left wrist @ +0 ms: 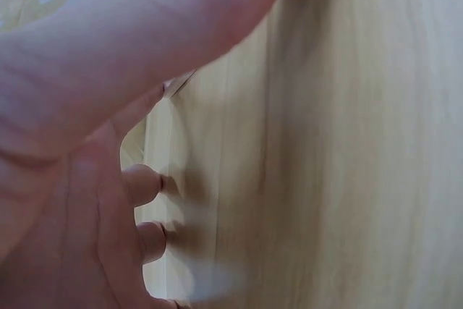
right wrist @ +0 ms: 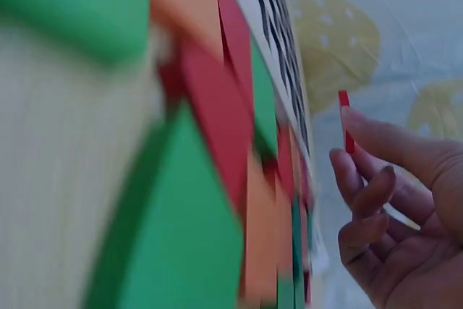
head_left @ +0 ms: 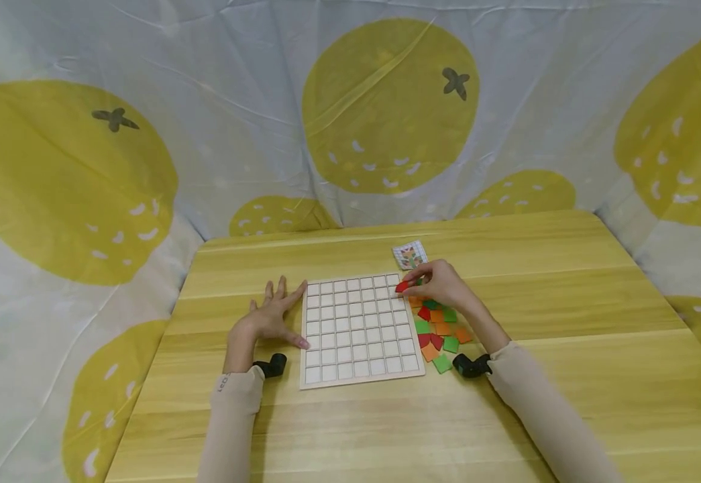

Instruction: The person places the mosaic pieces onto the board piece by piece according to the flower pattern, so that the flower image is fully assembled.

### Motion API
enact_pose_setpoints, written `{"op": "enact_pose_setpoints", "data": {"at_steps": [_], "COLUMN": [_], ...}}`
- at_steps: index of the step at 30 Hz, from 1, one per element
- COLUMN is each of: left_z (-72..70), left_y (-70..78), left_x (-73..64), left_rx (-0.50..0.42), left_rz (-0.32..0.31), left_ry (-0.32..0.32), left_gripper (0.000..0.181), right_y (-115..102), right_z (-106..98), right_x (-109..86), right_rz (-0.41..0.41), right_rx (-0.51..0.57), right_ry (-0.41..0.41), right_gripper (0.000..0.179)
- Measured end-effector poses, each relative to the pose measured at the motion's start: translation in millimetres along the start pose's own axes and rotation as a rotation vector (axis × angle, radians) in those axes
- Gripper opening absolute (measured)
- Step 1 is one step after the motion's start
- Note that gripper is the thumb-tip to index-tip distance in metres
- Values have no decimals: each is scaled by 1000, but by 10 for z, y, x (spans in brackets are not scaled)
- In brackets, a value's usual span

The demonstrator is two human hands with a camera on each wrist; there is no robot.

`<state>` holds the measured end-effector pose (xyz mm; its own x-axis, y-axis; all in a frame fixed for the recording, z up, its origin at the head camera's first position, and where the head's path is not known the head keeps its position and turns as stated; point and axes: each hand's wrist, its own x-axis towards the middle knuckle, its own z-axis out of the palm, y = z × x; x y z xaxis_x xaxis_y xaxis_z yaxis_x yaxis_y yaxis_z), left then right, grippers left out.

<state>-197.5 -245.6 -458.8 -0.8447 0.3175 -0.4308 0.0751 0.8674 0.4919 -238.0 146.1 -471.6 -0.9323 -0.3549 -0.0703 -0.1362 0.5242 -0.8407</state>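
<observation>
A: Head view: what is held by the right hand (head_left: 443,285)?

B: A red tile (head_left: 402,286) is pinched between thumb and fingertips, just over the upper right corner of the grid board (head_left: 357,329), beside the heap of coloured tiles (head_left: 441,332).

A: And the left hand (head_left: 272,316)?

B: It is laid flat on the wooden table (head_left: 507,402), fingers spread, touching the board's left edge. A small pattern card (head_left: 410,254) is seen behind the board.

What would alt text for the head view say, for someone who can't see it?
A person's right hand pinches a red tile at the right edge of an empty white grid board on a wooden table. The left hand rests spread flat against the board's left edge; red, green and orange tiles lie piled beside the board's right edge.
</observation>
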Motion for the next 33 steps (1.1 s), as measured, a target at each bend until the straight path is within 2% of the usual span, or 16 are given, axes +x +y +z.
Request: {"op": "enact_pose_setpoints", "data": {"at_steps": [5,10,24,33], "left_z": [-1,3,9,1], "left_y": [22,36,9,5], "left_x": [2,12,15,6], "left_rx": [5,2,-14,-6], "left_rz": [-15,-10,-9,-11], "left_ry": [-2,-4,-7,-9], "left_gripper": [137,137,137,137], "right_y": [-149,-196,-204,-215], "right_z": [288,441,506,535], "right_x": [178,273,298,304], "right_rz": [-22,0,-23,-2], "right_rx": [-17,13,22,38], "right_ry": [-1,-39,-54,-46], "right_gripper": [22,19,22,19]}}
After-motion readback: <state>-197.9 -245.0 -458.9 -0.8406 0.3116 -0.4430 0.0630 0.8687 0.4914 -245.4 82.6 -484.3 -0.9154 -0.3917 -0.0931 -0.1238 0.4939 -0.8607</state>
